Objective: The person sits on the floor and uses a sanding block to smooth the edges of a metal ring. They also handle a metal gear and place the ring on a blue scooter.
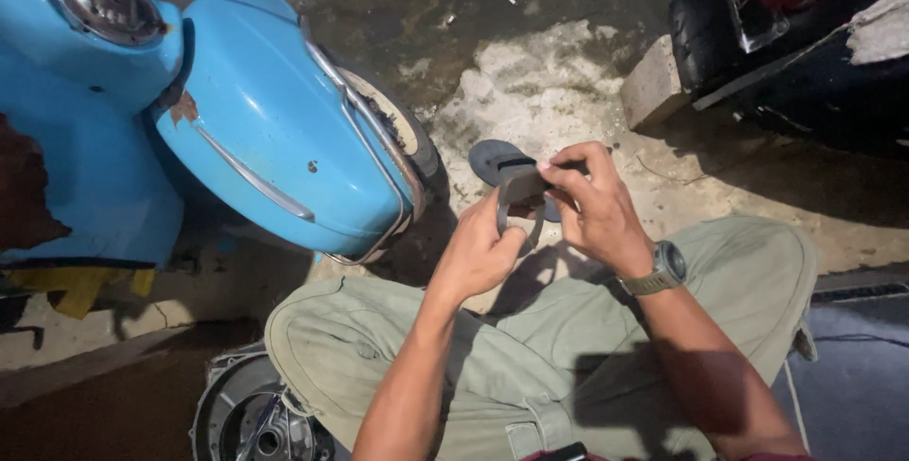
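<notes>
Both hands meet over my knees on a thin dark rubber ring (524, 226), like a seal or gasket. My left hand (480, 253) pinches its lower left side. My right hand (595, 207), with a watch on the wrist, grips the ring's top, where a flat dark strip is folded between the fingers. Just beyond the hands a dark sandal (499, 160) lies on the concrete floor.
A blue scooter (256, 120) with a rusty fender stands at left, its front wheel (409, 134) close to my left knee. A brick (651, 87) and a dark vehicle (795, 35) are at upper right. A metal wheel hub (248, 418) lies at bottom left.
</notes>
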